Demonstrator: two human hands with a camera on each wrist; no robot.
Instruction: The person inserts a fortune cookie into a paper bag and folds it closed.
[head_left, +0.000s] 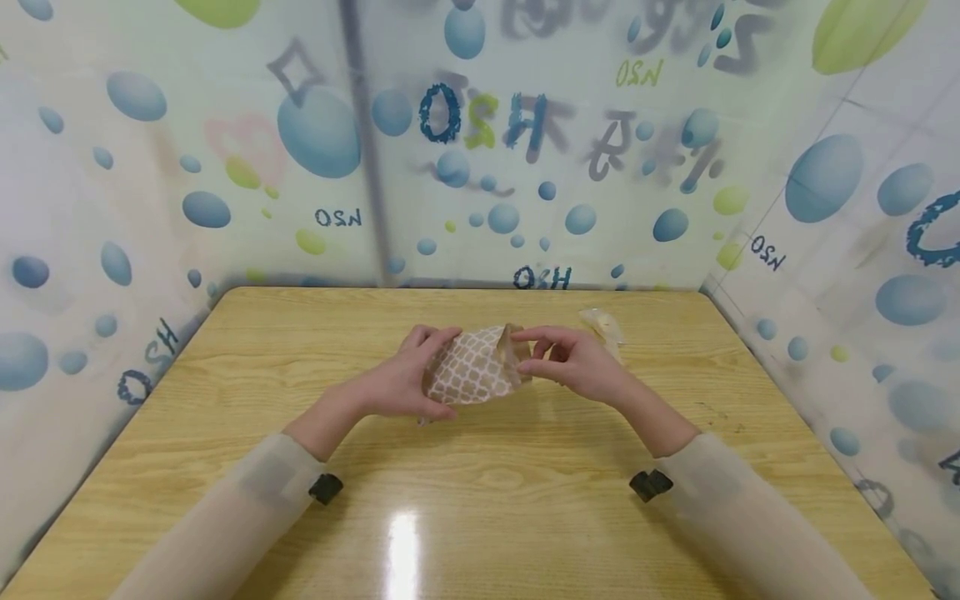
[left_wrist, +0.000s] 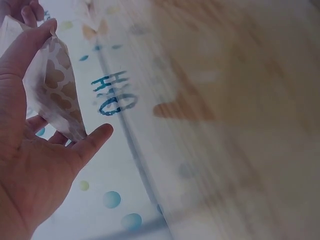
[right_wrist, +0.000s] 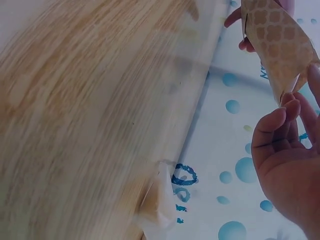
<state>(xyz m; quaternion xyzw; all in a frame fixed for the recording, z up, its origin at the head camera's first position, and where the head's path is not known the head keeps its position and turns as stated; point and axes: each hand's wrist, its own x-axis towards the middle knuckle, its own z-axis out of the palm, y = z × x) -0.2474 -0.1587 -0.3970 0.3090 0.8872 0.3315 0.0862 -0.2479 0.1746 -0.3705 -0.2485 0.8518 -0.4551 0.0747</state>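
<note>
A small paper bag (head_left: 472, 367) with a white lattice print on brown is held above the wooden table, lying roughly sideways. Its mouth faces right and stands partly spread, showing a plain brown inside. My left hand (head_left: 405, 375) grips the bag's left end, thumb at the near side and fingers at the far side. At the mouth, my right hand (head_left: 577, 362) pinches the edge between thumb and fingers. The right wrist view shows those right-hand fingers (right_wrist: 285, 117) at the bag's pointed edge. What lies deeper in the bag is hidden.
Behind my right hand, a crumpled clear plastic packet (head_left: 602, 325) with something pale in it lies on the wooden table (head_left: 480, 500). Walls printed with blue and green drops (head_left: 318, 133) stand along the table's back and sides.
</note>
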